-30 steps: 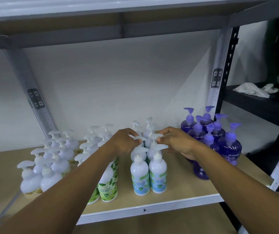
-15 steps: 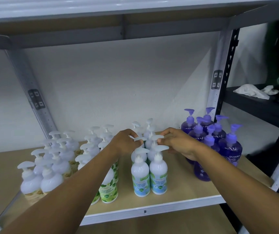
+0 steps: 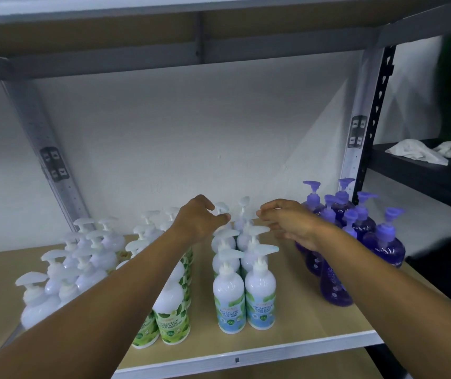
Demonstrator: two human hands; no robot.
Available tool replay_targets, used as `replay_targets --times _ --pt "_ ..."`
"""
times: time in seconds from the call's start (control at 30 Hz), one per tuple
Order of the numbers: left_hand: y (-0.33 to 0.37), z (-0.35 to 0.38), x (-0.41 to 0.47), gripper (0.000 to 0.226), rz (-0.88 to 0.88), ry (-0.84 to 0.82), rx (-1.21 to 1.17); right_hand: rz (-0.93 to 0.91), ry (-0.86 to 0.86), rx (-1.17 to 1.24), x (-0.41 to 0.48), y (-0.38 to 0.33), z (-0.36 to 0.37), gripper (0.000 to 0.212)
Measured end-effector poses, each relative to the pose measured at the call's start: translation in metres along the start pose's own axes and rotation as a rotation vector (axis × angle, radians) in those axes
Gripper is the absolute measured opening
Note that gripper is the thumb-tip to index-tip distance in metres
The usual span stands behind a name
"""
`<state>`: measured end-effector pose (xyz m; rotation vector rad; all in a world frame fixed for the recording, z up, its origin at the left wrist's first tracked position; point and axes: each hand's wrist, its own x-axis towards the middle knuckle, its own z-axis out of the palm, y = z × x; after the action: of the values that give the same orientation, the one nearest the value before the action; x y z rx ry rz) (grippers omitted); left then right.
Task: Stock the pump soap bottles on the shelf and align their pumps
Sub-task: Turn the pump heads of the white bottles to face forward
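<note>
Reaching at a rear pump head (image 3: 220,207), left hand (image 3: 201,218) grip half curled, pinch unclear; right hand (image 3: 289,221) grip loose, empty. Seemed stiff, light; best twisted by nozzle.

Upright on the wooden shelf (image 3: 314,324) in four close-packed groups, each running front to back. Far left: squat white bottles (image 3: 55,285), white pumps turned mostly left. Next: green-label bottles (image 3: 173,318), largely hidden. Centre: blue-label bottles (image 3: 231,305) in two rows, front pumps pointing right, rearmost turned otherwise. Right: purple bottles (image 3: 382,242), purple pumps facing assorted ways.
</note>
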<state>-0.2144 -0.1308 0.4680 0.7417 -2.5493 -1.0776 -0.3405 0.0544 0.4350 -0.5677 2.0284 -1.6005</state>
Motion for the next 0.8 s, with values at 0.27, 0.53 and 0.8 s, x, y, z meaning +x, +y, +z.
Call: replay_targets --times 0.27,0.53,0.8 --pt "-0.005 0.008 0.019 0.036 -0.006 -0.092 -0.072 0.032 -0.083 -0.07 0.022 0.002 0.009 0.042" --pt "-0.01 0.007 0.025 0.022 0.011 -0.163 -0.091 0.011 -0.048 -0.055 0.027 0.01 0.01 0.033" --pt "-0.01 0.005 0.026 0.024 0.023 -0.208 -0.083 0.02 -0.041 -0.076 0.028 0.009 0.009 0.036"
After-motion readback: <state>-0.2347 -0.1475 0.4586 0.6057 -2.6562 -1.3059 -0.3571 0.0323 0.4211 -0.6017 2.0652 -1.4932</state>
